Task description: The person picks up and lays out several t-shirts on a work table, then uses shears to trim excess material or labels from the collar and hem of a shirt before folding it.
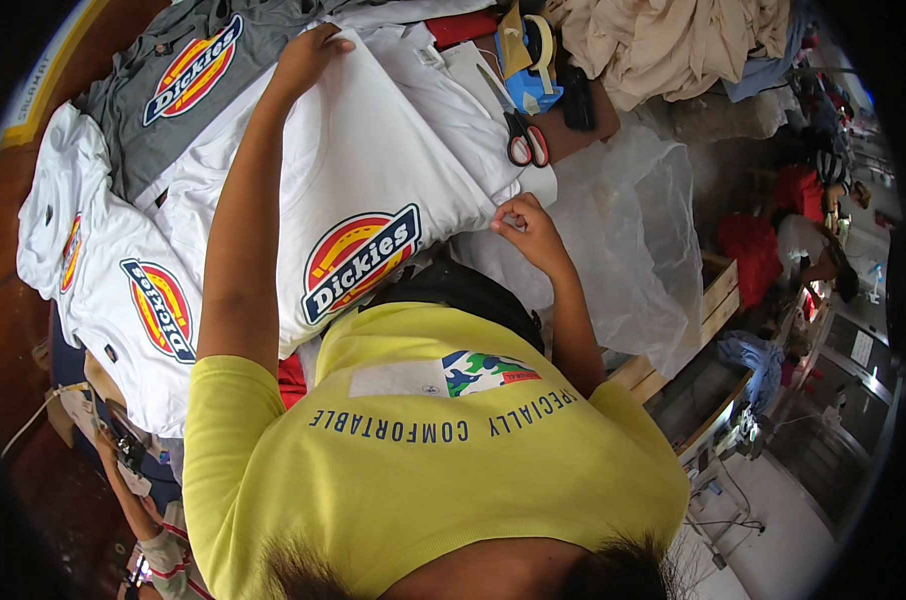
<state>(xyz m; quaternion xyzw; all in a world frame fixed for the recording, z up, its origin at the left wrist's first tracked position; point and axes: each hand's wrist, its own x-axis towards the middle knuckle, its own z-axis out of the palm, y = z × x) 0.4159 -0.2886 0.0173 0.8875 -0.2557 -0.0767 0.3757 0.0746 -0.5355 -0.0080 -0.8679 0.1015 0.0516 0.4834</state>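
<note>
The person wears a bright yellow T-shirt [428, 490], its left sleeve [235, 400] and right sleeve [631, 420] both short, with a wide rounded neckline. Dark capital lettering [435, 431] curves across the chest. Beyond it sits a printed strip: a pale grey-white panel [393, 380] joined to a camouflage patch [465, 370] in blue, green and white, with a small red label [520, 377] at its edge. Black cloth [463, 290] shows past the hem. The left hand [311, 58] and right hand [533, 238] are bare, and loose strands of hair [303, 572] hang by the collar
</note>
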